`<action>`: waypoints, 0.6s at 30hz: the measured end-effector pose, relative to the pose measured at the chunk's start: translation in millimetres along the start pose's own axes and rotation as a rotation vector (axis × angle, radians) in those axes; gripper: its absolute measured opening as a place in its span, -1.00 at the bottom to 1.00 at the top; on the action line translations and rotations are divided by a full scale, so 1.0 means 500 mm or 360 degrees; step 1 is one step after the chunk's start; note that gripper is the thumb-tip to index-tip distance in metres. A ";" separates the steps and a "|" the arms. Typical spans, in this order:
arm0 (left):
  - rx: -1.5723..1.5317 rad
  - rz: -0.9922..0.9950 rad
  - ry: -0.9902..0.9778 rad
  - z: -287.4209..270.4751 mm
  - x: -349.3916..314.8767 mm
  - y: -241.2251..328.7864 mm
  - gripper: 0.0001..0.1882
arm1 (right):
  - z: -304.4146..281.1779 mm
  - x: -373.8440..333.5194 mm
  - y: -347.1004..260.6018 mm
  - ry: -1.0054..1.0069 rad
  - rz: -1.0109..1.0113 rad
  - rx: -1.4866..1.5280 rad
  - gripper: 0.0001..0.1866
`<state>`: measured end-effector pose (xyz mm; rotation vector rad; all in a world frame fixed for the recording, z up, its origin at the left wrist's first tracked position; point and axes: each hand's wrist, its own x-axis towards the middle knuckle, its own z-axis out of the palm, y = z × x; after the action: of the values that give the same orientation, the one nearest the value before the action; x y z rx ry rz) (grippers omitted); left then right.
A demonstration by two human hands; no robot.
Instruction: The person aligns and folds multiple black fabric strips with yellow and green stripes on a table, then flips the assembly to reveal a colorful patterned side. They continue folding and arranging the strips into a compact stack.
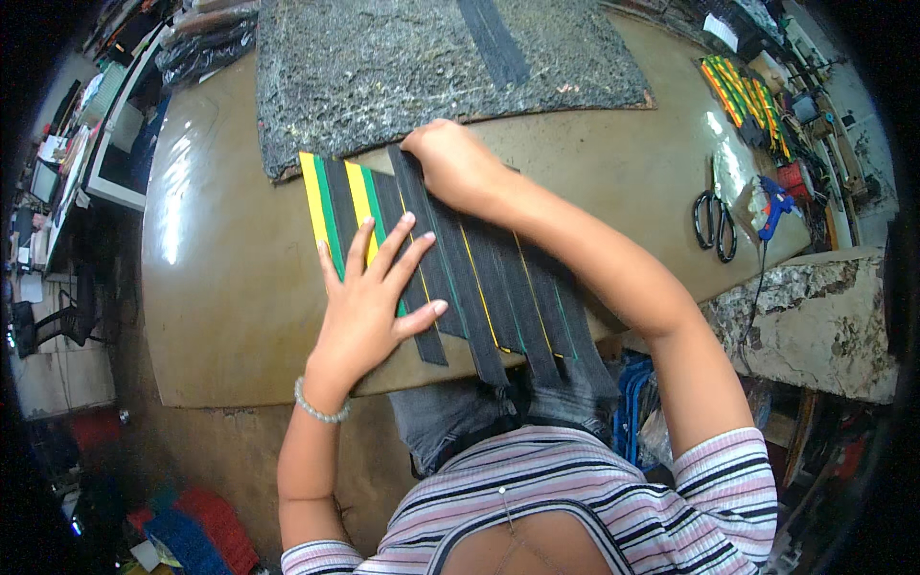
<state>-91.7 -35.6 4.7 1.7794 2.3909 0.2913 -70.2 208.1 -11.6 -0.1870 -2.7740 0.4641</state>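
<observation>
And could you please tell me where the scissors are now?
In the head view, the scissors lie on the right side of the table, just left of the blue glue gun.

The strips (450,264) are mostly black; those at the left carry broad bands of yellow and green, while others show thin yellow or green lines. The table (220,297) is olive brown, the mat (383,67) mottled grey and black. The scissors (705,228) have black handles; the glue gun (774,209) is blue. White, pink and black stripes cross the shirt (546,489).
</observation>
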 end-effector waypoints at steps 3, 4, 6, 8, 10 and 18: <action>-0.0008 -0.0049 -0.0049 -0.001 -0.005 0.021 -0.22 | -0.074 0.024 0.104 0.0840 0.0090 0.0264 -0.75; -0.0038 -0.0016 0.0064 -0.003 -0.003 0.025 -0.22 | -0.098 0.028 0.148 0.0958 0.0342 0.0200 -0.73; -0.0011 -0.0070 -0.0008 -0.014 0.001 0.030 -0.23 | -0.125 0.041 0.230 0.0922 0.0702 -0.0342 -0.64; -0.0341 0.0029 0.0185 -0.040 -0.004 0.038 -0.25 | -0.119 0.044 0.286 0.0495 0.0928 -0.0561 -0.58; -0.0860 0.0143 0.0197 -0.091 -0.035 0.046 -0.24 | -0.099 0.051 0.313 0.0663 0.0744 -0.0354 -0.61; -0.1679 0.1531 -0.0537 -0.428 -0.356 0.120 -0.30 | -0.157 0.117 0.302 0.0105 0.1447 0.0244 -0.69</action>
<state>-34.6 -204.0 226.9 1.9285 0.6847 0.9934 -87.6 383.4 25.0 -1.4056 -2.4228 0.8409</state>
